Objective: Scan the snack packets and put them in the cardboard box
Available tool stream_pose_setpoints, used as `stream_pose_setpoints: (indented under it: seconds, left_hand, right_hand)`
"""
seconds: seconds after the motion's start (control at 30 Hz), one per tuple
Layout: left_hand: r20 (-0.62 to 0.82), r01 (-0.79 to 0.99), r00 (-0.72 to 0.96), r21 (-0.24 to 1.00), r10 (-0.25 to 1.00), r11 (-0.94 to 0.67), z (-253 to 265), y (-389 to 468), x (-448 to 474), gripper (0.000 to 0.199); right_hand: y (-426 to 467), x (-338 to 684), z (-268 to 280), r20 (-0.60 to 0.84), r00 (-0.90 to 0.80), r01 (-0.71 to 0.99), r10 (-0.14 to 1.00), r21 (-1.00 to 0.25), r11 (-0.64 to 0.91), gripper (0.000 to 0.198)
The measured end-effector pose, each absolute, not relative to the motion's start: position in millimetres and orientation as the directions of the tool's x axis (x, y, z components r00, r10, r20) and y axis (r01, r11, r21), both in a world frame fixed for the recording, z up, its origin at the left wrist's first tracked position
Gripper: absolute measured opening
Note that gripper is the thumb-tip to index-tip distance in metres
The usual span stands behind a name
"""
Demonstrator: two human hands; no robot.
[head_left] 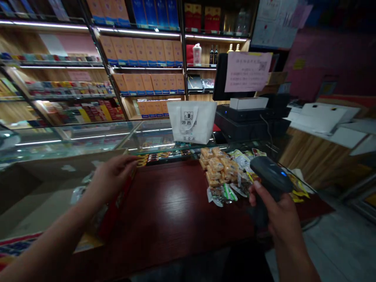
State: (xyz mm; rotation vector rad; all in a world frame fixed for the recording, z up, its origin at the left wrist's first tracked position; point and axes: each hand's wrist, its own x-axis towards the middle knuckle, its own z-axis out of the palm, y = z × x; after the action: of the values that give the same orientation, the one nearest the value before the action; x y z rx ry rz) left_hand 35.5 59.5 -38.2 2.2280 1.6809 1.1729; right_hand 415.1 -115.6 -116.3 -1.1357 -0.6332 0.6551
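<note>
In my right hand (279,211) is a dark handheld barcode scanner (272,174) with a blue light lit on top, my fingers wrapped round its handle. My left hand (113,178) is over the right side of an open cardboard box (32,196), its fingers bent and closed; what they hold, if anything, is hidden. A dark red strip (113,215) runs below that hand. Left of the scanner lies a pile of wrapped golden-brown snack packs (219,166). Clear packets with a green stripe (225,194) lie in front of it, and yellow packets (298,188) lie behind the scanner.
A white carrier bag (192,121) stands on the glass display counter (147,131) beyond the red-brown tabletop (173,223). Right of it are a monitor with a pink paper (248,72) and a black till (252,121). Shelves of boxed goods (143,51) line the back.
</note>
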Motion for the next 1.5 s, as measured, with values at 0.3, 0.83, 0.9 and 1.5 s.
stream_pose_setpoints:
  seconds: [0.3, 0.83, 0.9, 1.5]
  left_hand:
    - [-0.166, 0.338, 0.428, 0.941, 0.888, 0.013, -191, 14, 218, 0.044]
    - [-0.096, 0.502, 0.312, 0.861, 0.945, -0.078, -216, 35, 242, 0.04]
    - [-0.101, 0.336, 0.336, 0.942, 0.936, -0.019, -217, 27, 238, 0.041]
    - [-0.279, -0.237, 0.528, 0.859, 0.802, 0.454, -131, -68, 165, 0.041]
  right_hand:
    - [-130, 431, -119, 0.084, 0.652, -0.176, 0.754, -0.95, 0.259, 0.035]
    - [-130, 420, -120, 0.067, 0.658, -0.147, 0.75, -0.965, 0.215, 0.038]
    - [-127, 417, -123, 0.068, 0.646, -0.13, 0.76, -0.972, 0.197, 0.038]
    - [-102, 364, -146, 0.233, 0.494, 0.316, 0.838, -0.946, 0.076, 0.039]
